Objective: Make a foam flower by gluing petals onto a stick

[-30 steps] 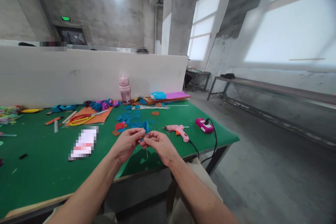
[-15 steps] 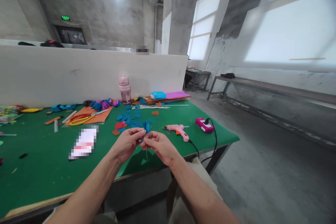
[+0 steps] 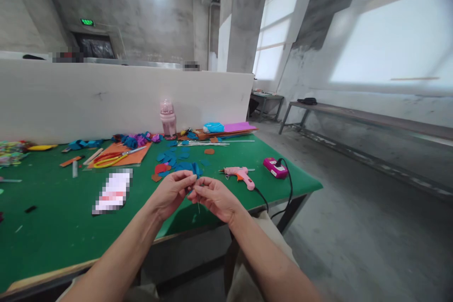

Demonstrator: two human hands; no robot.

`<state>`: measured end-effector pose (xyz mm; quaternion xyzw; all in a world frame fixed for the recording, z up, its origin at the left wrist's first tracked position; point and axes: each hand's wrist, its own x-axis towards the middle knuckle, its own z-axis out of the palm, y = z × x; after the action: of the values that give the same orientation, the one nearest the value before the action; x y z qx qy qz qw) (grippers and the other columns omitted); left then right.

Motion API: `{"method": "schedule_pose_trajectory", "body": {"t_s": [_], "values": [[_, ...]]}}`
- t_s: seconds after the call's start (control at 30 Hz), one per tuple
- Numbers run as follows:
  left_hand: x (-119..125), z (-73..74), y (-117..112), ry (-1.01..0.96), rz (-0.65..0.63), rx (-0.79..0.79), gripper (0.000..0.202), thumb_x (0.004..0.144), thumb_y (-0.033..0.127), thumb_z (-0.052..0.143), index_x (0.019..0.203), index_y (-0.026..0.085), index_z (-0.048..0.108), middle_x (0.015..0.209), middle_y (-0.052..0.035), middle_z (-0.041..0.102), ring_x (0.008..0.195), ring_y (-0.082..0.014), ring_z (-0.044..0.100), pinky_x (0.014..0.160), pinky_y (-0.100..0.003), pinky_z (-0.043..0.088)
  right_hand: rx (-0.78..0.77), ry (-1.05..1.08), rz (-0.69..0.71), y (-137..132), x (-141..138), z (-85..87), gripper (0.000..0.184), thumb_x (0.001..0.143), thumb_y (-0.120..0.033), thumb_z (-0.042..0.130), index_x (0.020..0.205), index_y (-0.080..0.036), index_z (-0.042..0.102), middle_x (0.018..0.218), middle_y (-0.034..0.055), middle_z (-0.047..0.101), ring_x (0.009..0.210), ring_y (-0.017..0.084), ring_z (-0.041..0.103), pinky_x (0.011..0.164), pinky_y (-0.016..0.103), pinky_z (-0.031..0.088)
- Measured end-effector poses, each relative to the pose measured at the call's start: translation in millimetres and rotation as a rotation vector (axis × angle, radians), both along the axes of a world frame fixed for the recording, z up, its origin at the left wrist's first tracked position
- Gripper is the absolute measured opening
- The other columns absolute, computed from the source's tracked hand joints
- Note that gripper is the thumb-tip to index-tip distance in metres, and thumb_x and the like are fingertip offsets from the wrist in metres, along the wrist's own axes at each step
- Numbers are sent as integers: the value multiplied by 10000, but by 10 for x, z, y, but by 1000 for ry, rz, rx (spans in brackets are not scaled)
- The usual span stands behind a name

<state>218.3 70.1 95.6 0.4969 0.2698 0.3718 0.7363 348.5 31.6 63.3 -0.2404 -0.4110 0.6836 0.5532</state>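
Observation:
Over the table's front edge, my left hand [image 3: 176, 192] and my right hand [image 3: 216, 197] meet fingertip to fingertip. Between them is a small blue felt flower [image 3: 196, 169], its upper part showing above the fingers. A thin wire stem [image 3: 198, 206] hangs below. Both hands are closed in a pinch on this piece; the fingers hide its lower part. Just beyond lie blue felt petals [image 3: 170, 156], with a red felt piece [image 3: 161, 170] near them. Right of my hands a pink glue gun [image 3: 240, 175] lies on its side.
Scissors [image 3: 110, 159] rest on an orange felt sheet [image 3: 141, 155] at the left. A pink bottle [image 3: 168, 120] stands against the white partition [image 3: 123, 99]. Wires [image 3: 205, 144] lie behind the petals. A magenta power strip [image 3: 275, 168] with a black cord sits near the right edge of the green table [image 3: 300, 181].
My hands stay together in nearly the same place. The wire's lower end has shifted slightly to the right, and the blue felt has tilted a little.

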Motion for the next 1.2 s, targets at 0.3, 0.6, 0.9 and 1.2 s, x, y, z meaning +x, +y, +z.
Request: {"method": "schedule_pose_trajectory", "body": {"t_s": [0.3,0.6,0.9,1.2], "values": [[-13,-35,19,-4,5,1,193,650,227,675,663,141,503,498,41,515,419,-71,496,422,-187,359,-13,6,16,6,8,-18,252,641,-286,703,783,-131,564,681,18,654,602,88,580,670,238,426],[-9,-36,21,-13,-2,8,206,647,225,678,686,150,489,510,50,514,409,-74,494,409,-189,357,-29,0,16,7,5,-24,250,642,-295,700,784,-137,567,683,13,650,610,89,581,685,243,430],[-15,-42,25,1,-9,24,208,659,224,664,685,150,472,534,48,509,412,-65,485,401,-179,344,-15,3,23,11,6,-41,229,650,-286,695,760,-143,554,680,14,653,613,89,588,690,242,430],[16,-43,6,21,30,58,216,639,229,677,662,151,478,520,55,477,425,-62,458,408,-183,359,57,-159,-77,6,9,7,228,660,-325,674,774,-135,626,706,18,642,642,104,598,721,273,447]]}}
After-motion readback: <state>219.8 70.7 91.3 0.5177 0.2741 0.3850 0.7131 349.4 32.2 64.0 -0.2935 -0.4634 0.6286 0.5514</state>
